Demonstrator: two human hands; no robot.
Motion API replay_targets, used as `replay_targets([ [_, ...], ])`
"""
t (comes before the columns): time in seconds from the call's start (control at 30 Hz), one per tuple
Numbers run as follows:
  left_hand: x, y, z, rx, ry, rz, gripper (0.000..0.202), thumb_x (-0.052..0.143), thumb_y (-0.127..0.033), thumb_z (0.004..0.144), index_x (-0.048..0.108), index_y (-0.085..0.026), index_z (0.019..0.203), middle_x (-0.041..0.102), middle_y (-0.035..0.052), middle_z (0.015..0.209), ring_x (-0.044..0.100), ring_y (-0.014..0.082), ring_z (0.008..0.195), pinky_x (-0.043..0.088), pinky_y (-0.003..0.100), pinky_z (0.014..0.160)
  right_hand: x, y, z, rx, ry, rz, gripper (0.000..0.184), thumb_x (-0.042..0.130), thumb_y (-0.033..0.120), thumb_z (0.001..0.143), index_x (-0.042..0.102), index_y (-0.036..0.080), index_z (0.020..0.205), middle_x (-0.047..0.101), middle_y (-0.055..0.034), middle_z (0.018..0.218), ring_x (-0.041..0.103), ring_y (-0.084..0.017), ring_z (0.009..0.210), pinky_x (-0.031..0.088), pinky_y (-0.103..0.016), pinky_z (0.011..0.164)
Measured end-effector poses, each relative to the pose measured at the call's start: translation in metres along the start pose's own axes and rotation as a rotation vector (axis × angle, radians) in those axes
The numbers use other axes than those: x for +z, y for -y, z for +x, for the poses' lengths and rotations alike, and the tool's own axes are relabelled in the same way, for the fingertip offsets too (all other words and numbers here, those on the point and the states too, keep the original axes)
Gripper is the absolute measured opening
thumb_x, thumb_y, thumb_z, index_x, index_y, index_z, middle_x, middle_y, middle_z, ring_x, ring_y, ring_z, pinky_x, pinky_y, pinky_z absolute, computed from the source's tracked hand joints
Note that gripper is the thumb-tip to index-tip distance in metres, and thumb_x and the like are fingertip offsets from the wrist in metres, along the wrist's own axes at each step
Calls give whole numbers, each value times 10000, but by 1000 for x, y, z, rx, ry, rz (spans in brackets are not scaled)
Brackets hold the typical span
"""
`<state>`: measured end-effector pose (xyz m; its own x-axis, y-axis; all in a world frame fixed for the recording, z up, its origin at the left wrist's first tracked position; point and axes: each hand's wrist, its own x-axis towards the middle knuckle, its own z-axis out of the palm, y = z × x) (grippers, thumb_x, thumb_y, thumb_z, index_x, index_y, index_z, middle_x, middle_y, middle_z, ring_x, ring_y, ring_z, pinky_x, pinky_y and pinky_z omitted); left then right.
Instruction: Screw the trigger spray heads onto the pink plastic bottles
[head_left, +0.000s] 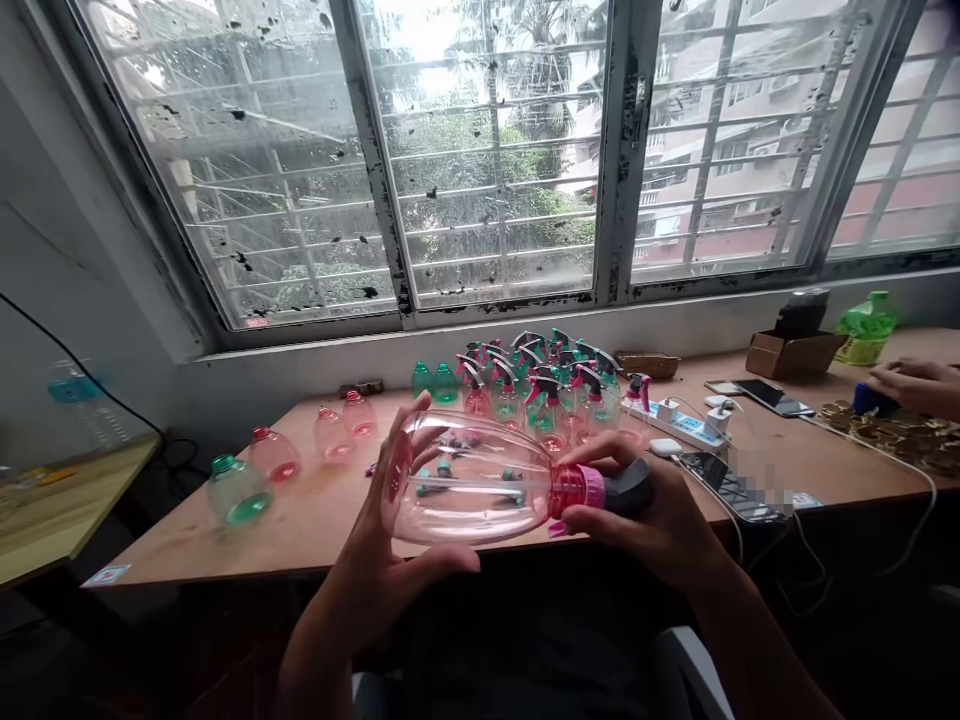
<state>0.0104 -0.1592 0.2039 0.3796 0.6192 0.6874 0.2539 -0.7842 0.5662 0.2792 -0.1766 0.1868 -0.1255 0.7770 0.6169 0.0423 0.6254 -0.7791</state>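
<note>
A clear pink spray bottle (480,480) lies sideways in front of me, held above the near edge of the wooden table (300,520). My left hand (390,540) cups its wide base, fingers wrapped round it. My right hand (645,510) grips the pink collar and dark grey spray head (622,487) at the bottle's neck. Small loose spray parts (450,470) show on the table through the bottle.
Several finished pink and green spray bottles (547,385) stand at the back by the window. Headless bottles (259,475) lie at the left. Phones (731,485), a white power strip (679,420), a cardboard box (791,350) and another person's hand (919,385) sit at the right.
</note>
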Motion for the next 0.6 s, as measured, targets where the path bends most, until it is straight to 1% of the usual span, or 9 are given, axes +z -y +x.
replay_targets([
  [0.03,0,-2,-2,-9,-2,4,1040,804,-466,811,122,-432,1596,165,84,1714,364,402,1487,392,604,1186,-1,2,-2,-1,0,-6,275,869,236,764,670,251,954,746,27,742,602,-127,545,463,-208,475],
  [0.1,1,-5,-5,-8,-15,27,1012,788,-354,856,99,-453,1592,226,82,1696,413,377,1466,403,588,1182,-1,6,-7,-5,2,-25,272,860,241,774,663,257,960,743,29,747,609,-133,560,462,-213,482],
  [0.2,2,-12,-10,27,-41,41,898,693,-262,935,110,-456,1589,326,78,1658,469,335,1438,422,554,1176,-2,13,-14,-23,3,-72,272,856,248,779,660,260,968,733,33,733,604,-136,553,458,-222,483],
  [0.3,4,-22,-13,35,-53,76,931,764,-280,884,173,-419,1590,299,80,1673,450,341,1452,393,542,1201,-3,21,-21,-45,-9,-135,278,862,258,774,667,264,972,738,23,776,642,-156,615,491,-242,539],
  [0.37,4,-28,-14,49,-48,61,929,814,-391,826,266,-389,1576,287,83,1678,425,374,1461,337,574,1227,-5,25,-25,-60,-22,-187,289,874,281,763,678,267,975,740,2,844,684,-191,726,520,-273,618],
  [0.43,4,-29,-15,55,-51,3,867,789,-503,808,353,-381,1548,289,75,1680,379,400,1483,291,608,1239,-6,25,-26,-76,-31,-237,303,889,313,748,691,268,973,741,-25,910,700,-232,831,537,-319,706],
  [0.47,3,-27,-15,48,-57,-23,843,773,-523,812,370,-383,1540,290,69,1681,363,405,1491,285,618,1239,-7,24,-26,-78,-36,-251,309,893,327,743,697,267,973,742,-38,938,702,-249,865,541,-338,736],
  [0.53,2,-21,-15,17,-68,-35,876,800,-465,813,336,-398,1553,301,65,1680,373,406,1487,313,628,1226,-7,20,-24,-63,-45,-243,315,896,343,740,701,263,975,747,-51,952,707,-257,860,548,-346,728],
  [0.6,1,-12,-15,14,-60,-34,937,813,-341,834,247,-430,1575,311,54,1679,408,392,1473,363,618,1205,-7,15,-19,-40,-39,-195,316,890,346,746,695,255,977,753,-44,899,706,-234,769,542,-317,641],
])
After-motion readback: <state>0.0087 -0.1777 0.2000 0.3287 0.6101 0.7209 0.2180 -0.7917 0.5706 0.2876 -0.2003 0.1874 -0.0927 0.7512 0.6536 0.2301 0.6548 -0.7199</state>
